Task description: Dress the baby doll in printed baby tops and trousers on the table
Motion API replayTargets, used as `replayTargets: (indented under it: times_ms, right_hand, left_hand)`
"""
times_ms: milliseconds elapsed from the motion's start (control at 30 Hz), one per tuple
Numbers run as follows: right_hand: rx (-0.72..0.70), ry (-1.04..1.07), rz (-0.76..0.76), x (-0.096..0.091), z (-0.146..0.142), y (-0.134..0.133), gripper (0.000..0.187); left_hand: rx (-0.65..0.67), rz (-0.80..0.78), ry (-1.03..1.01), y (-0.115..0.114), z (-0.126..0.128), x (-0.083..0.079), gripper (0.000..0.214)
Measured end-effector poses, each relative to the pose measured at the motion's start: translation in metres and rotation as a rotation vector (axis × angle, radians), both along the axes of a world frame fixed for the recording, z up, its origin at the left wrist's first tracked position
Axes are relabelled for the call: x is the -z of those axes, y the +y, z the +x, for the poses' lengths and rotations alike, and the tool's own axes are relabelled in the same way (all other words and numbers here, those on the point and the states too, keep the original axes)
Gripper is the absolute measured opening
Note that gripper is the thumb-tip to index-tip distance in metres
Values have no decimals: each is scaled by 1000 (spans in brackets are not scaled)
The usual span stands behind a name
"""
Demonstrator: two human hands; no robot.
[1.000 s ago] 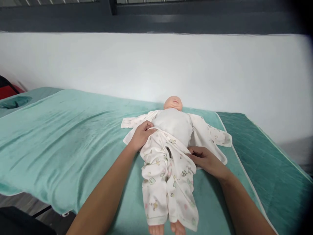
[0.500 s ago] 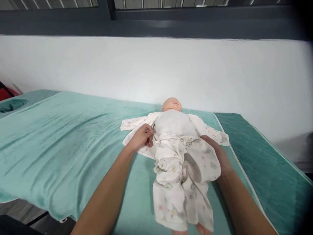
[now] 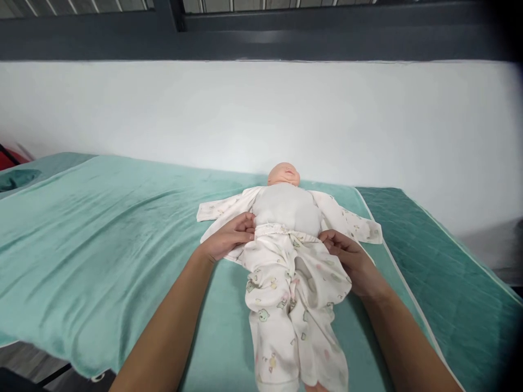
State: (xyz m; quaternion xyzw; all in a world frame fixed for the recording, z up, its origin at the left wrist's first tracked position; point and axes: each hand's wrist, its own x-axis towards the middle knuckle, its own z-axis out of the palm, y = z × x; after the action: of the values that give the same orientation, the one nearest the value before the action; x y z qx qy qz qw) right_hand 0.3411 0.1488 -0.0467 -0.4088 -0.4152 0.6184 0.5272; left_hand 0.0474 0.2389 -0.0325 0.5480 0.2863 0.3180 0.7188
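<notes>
A baby doll (image 3: 286,204) lies on its back on a teal blanket (image 3: 102,239), head toward the wall. It wears white printed trousers (image 3: 290,294), and an open white printed shirt (image 3: 347,220) is spread under its torso. My left hand (image 3: 229,239) pinches the trousers' waistband at the doll's left side of the picture. My right hand (image 3: 347,253) grips the waistband on the other side, fingers curled into the cloth. The doll's grey cloth belly is bare above the waistband.
A white wall (image 3: 261,114) runs behind the bed, with a dark window frame (image 3: 261,32) above. A darker green quilted cover (image 3: 449,283) lies at the right. Something red (image 3: 6,160) shows at the far left edge.
My right hand has come up from the doll's hip to the waistband. The trousers have shifted and bunched, and the doll's feet have dropped out of the picture.
</notes>
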Motion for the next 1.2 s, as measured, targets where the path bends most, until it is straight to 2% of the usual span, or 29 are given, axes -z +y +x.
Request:
replayTargets:
  times_ms: [200,300,400,533,700,900,967,1067,1200]
  right_hand:
    - [-97,-147,87,2,4,0,17]
    - [-90,-205,103,6,4,3,19]
    - [-67,-210,86,9,3,6,24]
    - [30,-242,68,10,-1,9,25]
    - [158,-311,78,9,-6,11,26]
    - [364,-508,166,12,-13,15,30]
    - [447,-621,204,12,-15,18,29]
    - [533,-748,190,14,-15,23,25]
    - [467,-693,116,22,-10,31,24]
  left_hand:
    - [37,-18,-63,-1,-1,1,52]
    - [45,22,-24,-1,1,0,50]
    - [-25,116,61,-2,6,1,36]
    - [-150,254,180,-3,12,0,12]
    - [-199,383,277,-2,13,4,18]
    - [-415,661,462,4,19,13,10]
    - [-462,744,535,4,21,14,17]
    - [-499,772,609,3,24,13,28]
    - [-544,676,628,5,28,15,29]
